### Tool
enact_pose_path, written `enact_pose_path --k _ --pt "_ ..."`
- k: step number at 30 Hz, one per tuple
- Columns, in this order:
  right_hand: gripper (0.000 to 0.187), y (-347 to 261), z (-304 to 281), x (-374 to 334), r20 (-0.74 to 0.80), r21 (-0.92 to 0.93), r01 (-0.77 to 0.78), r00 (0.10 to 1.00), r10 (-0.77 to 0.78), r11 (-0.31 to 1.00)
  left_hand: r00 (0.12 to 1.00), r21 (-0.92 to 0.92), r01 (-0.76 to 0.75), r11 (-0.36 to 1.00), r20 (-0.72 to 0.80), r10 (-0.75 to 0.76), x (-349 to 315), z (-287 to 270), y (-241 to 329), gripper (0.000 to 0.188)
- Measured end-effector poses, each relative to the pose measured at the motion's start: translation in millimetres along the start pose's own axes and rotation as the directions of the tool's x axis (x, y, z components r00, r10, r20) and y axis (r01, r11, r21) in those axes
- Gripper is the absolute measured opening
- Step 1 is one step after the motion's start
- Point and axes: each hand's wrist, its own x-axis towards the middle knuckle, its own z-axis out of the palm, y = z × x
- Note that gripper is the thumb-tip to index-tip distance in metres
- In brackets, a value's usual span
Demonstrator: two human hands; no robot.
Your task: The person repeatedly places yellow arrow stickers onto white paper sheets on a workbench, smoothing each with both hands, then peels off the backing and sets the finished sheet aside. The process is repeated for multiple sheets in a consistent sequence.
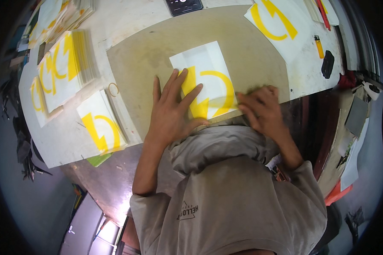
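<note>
A white paper bag [217, 85] with a bold yellow print lies before me on the brown board [136, 55]. Its upper end shows a folded flap, and its lower edge is close to the table's front edge. My left hand [170, 106] is flat with spread fingers, pressing on the bag's left side. At the bag's lower right edge is my right hand [264, 110], its fingers curled and slightly blurred. Whatever they pinch, if anything, is hidden.
At left stand stacks of printed bags [74, 59], a smaller pile [100, 123] and a rubber band [113, 89]. More printed sheets [276, 25] lie at upper right, near a yellow lighter [318, 46] and a black object [327, 64]. A phone [183, 6] sits at the far edge.
</note>
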Motion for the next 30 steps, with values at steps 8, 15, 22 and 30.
enact_pose_path --k 8,15,22,30 --pt "0.031 35.7 -16.2 -18.5 -0.312 -0.257 -0.294 0.927 0.209 0.921 0.983 -0.182 -0.154 0.971 -0.131 0.132 -18.1 32.0 25.2 0.055" --pt "0.045 48.7 -6.8 -15.5 -0.338 -0.212 -0.429 0.875 0.346 0.878 0.548 -0.836 -0.127 0.535 -0.508 -0.664 -49.6 -14.4 16.8 0.011" --pt "0.037 38.9 4.3 13.1 -0.34 -0.172 -0.217 0.929 0.149 0.961 0.779 0.175 0.354 0.919 -0.599 -0.187 -152.0 -85.2 -39.6 0.026" --pt "0.046 23.8 33.5 144.1 -0.18 -0.042 0.086 0.979 -0.092 0.995 0.775 0.162 0.556 0.815 -0.456 -0.438 -206.8 -55.6 -71.9 0.018"
